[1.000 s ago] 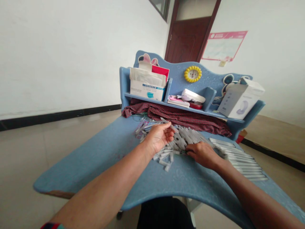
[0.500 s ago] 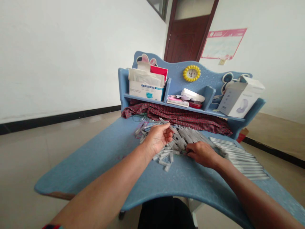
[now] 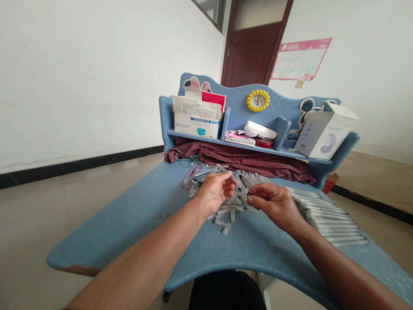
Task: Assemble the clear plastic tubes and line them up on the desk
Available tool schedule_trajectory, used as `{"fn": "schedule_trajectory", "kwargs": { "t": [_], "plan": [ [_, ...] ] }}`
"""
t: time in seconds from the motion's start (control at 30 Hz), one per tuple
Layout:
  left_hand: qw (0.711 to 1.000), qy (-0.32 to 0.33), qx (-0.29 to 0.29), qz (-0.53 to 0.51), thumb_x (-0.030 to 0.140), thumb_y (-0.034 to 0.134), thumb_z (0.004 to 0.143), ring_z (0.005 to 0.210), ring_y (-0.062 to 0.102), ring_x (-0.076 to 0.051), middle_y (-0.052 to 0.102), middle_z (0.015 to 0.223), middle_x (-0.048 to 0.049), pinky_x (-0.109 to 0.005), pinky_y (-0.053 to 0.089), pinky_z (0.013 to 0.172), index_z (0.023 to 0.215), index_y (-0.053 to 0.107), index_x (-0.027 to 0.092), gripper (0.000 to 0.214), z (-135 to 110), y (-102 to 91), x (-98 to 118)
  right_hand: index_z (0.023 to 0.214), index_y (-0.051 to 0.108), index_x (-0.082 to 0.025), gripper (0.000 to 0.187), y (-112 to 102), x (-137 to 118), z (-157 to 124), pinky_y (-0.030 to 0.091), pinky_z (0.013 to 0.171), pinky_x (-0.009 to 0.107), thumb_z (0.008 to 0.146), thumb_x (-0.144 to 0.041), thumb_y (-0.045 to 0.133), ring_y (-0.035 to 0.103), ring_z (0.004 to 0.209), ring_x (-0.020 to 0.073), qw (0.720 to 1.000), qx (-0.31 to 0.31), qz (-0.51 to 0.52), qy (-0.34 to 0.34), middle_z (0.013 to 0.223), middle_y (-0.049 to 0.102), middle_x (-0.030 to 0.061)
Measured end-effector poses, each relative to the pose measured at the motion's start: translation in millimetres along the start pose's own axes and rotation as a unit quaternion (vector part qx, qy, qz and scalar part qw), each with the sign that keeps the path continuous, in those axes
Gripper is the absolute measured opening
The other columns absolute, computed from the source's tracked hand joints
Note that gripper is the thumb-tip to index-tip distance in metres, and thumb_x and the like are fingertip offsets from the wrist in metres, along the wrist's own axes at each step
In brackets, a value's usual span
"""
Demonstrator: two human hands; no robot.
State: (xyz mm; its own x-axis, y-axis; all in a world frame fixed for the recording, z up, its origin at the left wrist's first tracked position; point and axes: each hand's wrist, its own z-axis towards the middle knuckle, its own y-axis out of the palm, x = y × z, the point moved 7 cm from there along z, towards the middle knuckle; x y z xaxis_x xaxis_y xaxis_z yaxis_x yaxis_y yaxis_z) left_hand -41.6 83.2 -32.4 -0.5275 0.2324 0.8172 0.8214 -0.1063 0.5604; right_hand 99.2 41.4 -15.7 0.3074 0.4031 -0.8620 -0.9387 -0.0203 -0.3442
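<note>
My left hand (image 3: 215, 189) is over the left part of a heap of clear pen barrels (image 3: 241, 183), palm turned inward, fingers curled and thumb stretched along the top. A clear tube shows by its thumb, but whether the hand grips it is hidden. At the heap's right edge, my right hand (image 3: 272, 200) pinches a small dark piece (image 3: 248, 195) between thumb and forefinger. Short clear caps (image 3: 226, 221) lie loose in front of the heap. Right of my right hand, several pens (image 3: 332, 219) lie side by side in a row.
The blue desk (image 3: 129, 219) has a raised shelf at its back. On it are a face-mask box (image 3: 196, 125), papers (image 3: 239, 138), a red round tin (image 3: 263, 143) and a white box (image 3: 325, 133). A checked cloth (image 3: 238, 159) lies below the shelf.
My right hand has risen slightly from the heap's near edge and turned, so its pinched fingertips now show. My left hand has stayed nearly in place. The view has shifted slightly.
</note>
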Motion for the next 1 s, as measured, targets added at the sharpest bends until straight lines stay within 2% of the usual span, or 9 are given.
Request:
{"fn": "schedule_trajectory", "kwargs": {
  "t": [0.1, 0.23, 0.47, 0.7, 1.0],
  "plan": [
    [1.000, 0.001, -0.001, 0.011, 0.014, 0.055, 0.081, 0.039, 0.052, -0.008, 0.059, 0.052, -0.0019, -0.018, 0.041, 0.037, 0.064, 0.056, 0.011, 0.017, -2, 1.2, -2, 0.078, 0.064, -0.017, 0.017, -4, -11, -1, 0.045, 0.053, 0.024, 0.071, -0.032, 0.066, 0.057, 0.057, 0.0128, 0.995, 0.047, -0.065, -0.054, 0.064, 0.064, 0.0007],
    [1.000, 0.001, -0.004, 0.020, 0.014, 0.055, 0.080, 0.040, 0.053, -0.008, 0.058, 0.051, -0.0019, -0.017, 0.041, 0.037, 0.064, 0.057, 0.010, 0.017, -4, 3.4, -4, 0.079, 0.065, -0.019, 0.014, -2, -19, -2, 0.048, 0.057, 0.025, 0.075, -0.031, 0.061, 0.060, 0.061, 0.0140, 0.979, 0.063, -0.152, -0.117, 0.070, 0.067, 0.0017],
    [0.999, 0.001, -0.004, 0.040, 0.014, 0.055, 0.081, 0.040, 0.052, -0.007, 0.058, 0.052, -0.0019, -0.016, 0.041, 0.037, 0.066, 0.056, 0.010, 0.016, -5, 5.3, -7, 0.078, 0.066, -0.019, 0.010, 2, -25, -5, 0.047, 0.058, 0.023, 0.077, -0.027, 0.059, 0.061, 0.061, 0.0134, 0.965, 0.075, -0.196, -0.157, 0.070, 0.068, 0.0017],
    [0.998, 0.020, -0.012, 0.061, 0.015, 0.058, 0.078, 0.039, 0.052, -0.008, 0.058, 0.051, -0.0018, -0.016, 0.040, 0.037, 0.067, 0.057, 0.010, 0.012, -6, 7.0, -6, 0.076, 0.063, -0.019, 0.009, 0, -21, -5, 0.047, 0.057, 0.023, 0.076, -0.027, 0.060, 0.061, 0.059, 0.0131, 0.974, 0.076, -0.167, -0.132, 0.067, 0.067, 0.0007],
    [0.993, 0.065, -0.023, 0.093, 0.017, 0.062, 0.076, 0.042, 0.054, -0.008, 0.060, 0.056, -0.0026, -0.016, 0.042, 0.038, 0.067, 0.057, 0.011, 0.012, -6, 8.7, -4, 0.076, 0.056, -0.017, 0.019, 3, -3, -4, 0.040, 0.046, 0.020, 0.072, -0.033, 0.064, 0.054, 0.050, 0.0105, 0.998, 0.044, -0.010, -0.035, 0.059, 0.059, -0.0017]
  ]
}}
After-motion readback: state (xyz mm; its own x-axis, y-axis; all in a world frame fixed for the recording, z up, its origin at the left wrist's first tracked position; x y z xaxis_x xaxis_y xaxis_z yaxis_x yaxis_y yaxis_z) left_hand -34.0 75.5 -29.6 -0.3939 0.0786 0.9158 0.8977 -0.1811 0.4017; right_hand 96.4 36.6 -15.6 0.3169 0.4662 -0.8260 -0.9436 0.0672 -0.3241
